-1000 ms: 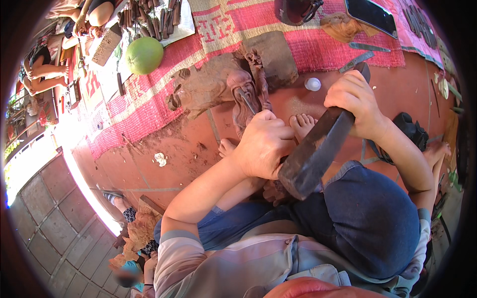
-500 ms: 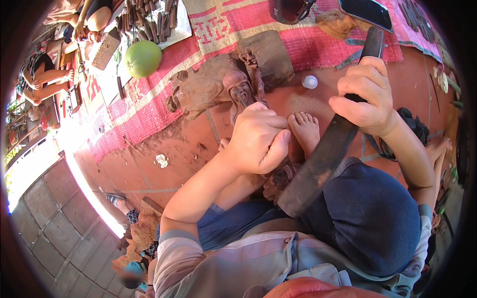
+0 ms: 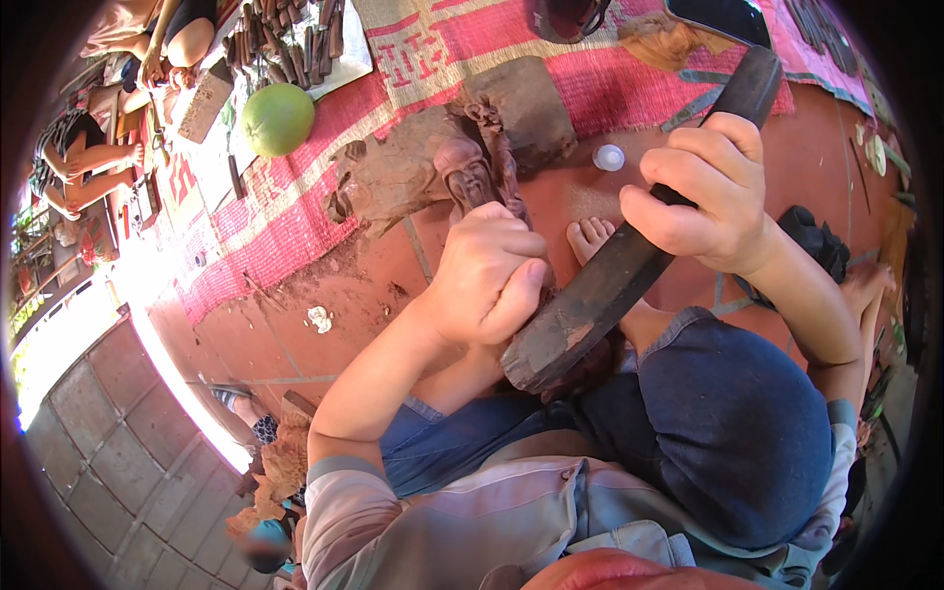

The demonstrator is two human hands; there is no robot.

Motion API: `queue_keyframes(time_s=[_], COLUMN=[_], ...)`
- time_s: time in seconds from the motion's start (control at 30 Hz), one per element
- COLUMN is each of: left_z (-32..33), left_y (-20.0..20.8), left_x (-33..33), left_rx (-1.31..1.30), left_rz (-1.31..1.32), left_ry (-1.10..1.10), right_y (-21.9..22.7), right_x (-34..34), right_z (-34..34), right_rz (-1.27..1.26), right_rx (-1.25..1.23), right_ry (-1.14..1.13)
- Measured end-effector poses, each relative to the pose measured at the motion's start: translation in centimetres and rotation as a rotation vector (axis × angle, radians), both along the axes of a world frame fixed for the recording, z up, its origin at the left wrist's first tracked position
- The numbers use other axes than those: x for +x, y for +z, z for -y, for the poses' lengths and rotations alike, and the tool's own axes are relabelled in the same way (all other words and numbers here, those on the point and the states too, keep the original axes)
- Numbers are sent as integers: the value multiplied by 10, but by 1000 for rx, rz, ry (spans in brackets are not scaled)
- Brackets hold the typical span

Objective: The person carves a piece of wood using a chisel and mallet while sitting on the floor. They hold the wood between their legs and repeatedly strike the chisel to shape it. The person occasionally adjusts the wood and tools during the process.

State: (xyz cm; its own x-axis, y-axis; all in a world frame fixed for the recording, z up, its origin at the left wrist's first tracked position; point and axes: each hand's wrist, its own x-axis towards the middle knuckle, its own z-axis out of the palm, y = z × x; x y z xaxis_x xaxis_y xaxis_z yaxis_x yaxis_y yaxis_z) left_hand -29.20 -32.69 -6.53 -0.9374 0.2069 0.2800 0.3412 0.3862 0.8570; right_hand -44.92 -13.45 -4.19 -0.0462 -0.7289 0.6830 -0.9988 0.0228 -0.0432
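My right hand (image 3: pixel 710 197) is wrapped round a long dark wooden mallet bar (image 3: pixel 605 305), which slants from upper right down to the left. The bar's thick lower end is beside my left hand (image 3: pixel 497 270) and overlaps the lower part of a carving in view. My left hand is a closed fist with the thumb on top; whatever it grips is hidden beneath. Beyond the fist shows a reddish-brown wooden carving (image 3: pixel 462 177) of a bearded figure with a staff. Its upper part lies against a rough wooden log (image 3: pixel 536 113), and its lower part is mostly covered.
A green round fruit (image 3: pixel 277 120) and a bundle of carving tools (image 3: pixel 285 44) lie on the pink woven mat (image 3: pixel 413 79). A small white cup (image 3: pixel 609 157) stands on the tiles near my foot (image 3: pixel 590 236). A phone (image 3: pixel 723 20) is at the far right; another person (image 3: pixel 172 39) sits far left.
The mallet bar has swung down and left, its lower end coming close beside my left fist. My right hand moved left with it. My left fist shifted slightly left.
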Motion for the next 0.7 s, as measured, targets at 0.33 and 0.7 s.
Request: queue_keyframes(time_s=[0.33, 0.7], left_z=[32, -11], left_y=[12, -18], left_x=[7, 15], left_rx=[-35, -63], left_rz=[-154, -94], left_ry=[-107, -39], right_y=[-3, -7], right_x=[1, 6], right_z=[-2, -1], right_rz=[163, 226], right_rx=[79, 74], right_ry=[38, 89])
